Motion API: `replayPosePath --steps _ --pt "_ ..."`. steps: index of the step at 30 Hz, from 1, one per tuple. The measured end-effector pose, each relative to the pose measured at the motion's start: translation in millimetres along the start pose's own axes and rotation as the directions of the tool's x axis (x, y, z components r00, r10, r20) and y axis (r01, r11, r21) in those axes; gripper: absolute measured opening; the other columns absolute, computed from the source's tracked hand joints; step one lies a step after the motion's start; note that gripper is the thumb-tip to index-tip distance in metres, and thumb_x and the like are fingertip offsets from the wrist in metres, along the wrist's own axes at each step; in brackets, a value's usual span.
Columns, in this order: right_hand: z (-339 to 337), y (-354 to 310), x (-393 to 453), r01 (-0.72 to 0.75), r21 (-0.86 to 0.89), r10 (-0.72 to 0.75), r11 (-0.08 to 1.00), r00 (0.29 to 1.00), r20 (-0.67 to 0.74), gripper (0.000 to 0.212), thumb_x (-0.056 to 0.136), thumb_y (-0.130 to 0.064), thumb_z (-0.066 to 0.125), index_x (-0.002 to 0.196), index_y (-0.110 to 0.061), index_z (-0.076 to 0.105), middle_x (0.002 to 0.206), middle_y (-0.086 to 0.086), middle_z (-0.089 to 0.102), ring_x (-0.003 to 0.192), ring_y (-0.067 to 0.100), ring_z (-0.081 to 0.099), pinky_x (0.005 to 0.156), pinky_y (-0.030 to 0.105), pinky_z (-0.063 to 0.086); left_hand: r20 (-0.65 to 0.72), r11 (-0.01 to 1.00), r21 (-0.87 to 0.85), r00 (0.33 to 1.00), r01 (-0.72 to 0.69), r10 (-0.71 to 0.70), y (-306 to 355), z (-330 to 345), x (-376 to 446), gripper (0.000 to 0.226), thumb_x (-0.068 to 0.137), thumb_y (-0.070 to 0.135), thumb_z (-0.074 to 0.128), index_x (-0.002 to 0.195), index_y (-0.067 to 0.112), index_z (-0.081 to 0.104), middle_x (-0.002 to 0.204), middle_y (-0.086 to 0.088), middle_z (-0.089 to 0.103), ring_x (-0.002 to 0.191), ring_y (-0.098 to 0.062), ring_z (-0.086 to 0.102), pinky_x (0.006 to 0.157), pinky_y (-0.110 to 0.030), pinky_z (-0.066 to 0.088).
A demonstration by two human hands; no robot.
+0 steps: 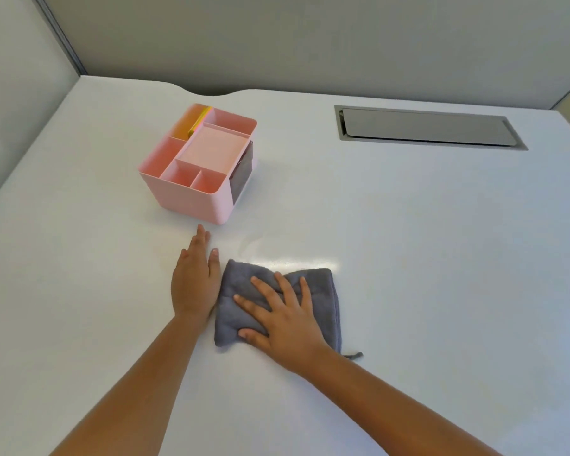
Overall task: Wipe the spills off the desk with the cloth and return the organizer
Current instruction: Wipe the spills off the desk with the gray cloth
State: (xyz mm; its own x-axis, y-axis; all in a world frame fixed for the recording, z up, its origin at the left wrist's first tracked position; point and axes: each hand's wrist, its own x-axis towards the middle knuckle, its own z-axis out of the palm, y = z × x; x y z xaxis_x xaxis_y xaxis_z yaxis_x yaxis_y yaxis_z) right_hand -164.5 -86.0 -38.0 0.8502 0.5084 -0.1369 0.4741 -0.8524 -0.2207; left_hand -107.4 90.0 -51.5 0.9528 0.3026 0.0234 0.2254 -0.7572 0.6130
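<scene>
Fingers [278, 287] splayed flat on cloth [323, 304]

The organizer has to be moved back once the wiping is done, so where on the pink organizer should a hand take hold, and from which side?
A judgement: grip the pink organizer by its two plain long outer walls, coming down from above with one hand on each, fingers outside. The right-hand side has a dark open recess, and the thin inner dividers look a poor purchase. The left hand lies nearest; the right hand presses the cloth.
</scene>
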Motion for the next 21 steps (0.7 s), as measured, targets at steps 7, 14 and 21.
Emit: replayPosePath --steps 7,14,21 --pt "-1 18 56 0.044 -0.021 -0.045 0.999 0.998 -0.051 0.057 0.088 -0.064 0.028 0.142 -0.046 0.023 0.158 -0.006 0.015 0.146 0.027 -0.003 0.102 0.053 -0.029 -0.042 0.998 -0.056 0.999 0.014 -0.016 -1 0 2 0.045 0.096 0.028 0.035 0.140 0.021 0.032 0.143 -0.004 0.048 0.124 -0.031 0.049 0.101 -0.047 0.043" --pt "-18 80 95 -0.268 0.026 0.269 0.963 0.954 -0.132 0.056 0.088 -0.064 0.029 0.141 -0.047 0.023 0.158 -0.008 0.014 0.145 0.026 0.003 0.110 0.059 -0.010 -0.038 0.975 0.167 0.988 -0.143 0.152 -3 4 1 0.041 0.087 -0.001 0.044 0.127 0.002 0.051 0.137 -0.016 0.052 0.131 -0.034 0.043 0.110 -0.047 0.033" --pt "-16 56 100 -0.338 0.112 0.348 0.934 0.934 -0.085 0.057 0.090 -0.063 0.026 0.143 -0.045 0.019 0.159 -0.004 0.008 0.144 0.029 -0.002 0.110 0.060 -0.009 -0.042 0.968 0.207 0.987 -0.141 0.153 -4 5 2 0.040 0.084 -0.003 0.049 0.124 0.000 0.054 0.133 -0.019 0.055 0.128 -0.037 0.046 0.106 -0.049 0.035"
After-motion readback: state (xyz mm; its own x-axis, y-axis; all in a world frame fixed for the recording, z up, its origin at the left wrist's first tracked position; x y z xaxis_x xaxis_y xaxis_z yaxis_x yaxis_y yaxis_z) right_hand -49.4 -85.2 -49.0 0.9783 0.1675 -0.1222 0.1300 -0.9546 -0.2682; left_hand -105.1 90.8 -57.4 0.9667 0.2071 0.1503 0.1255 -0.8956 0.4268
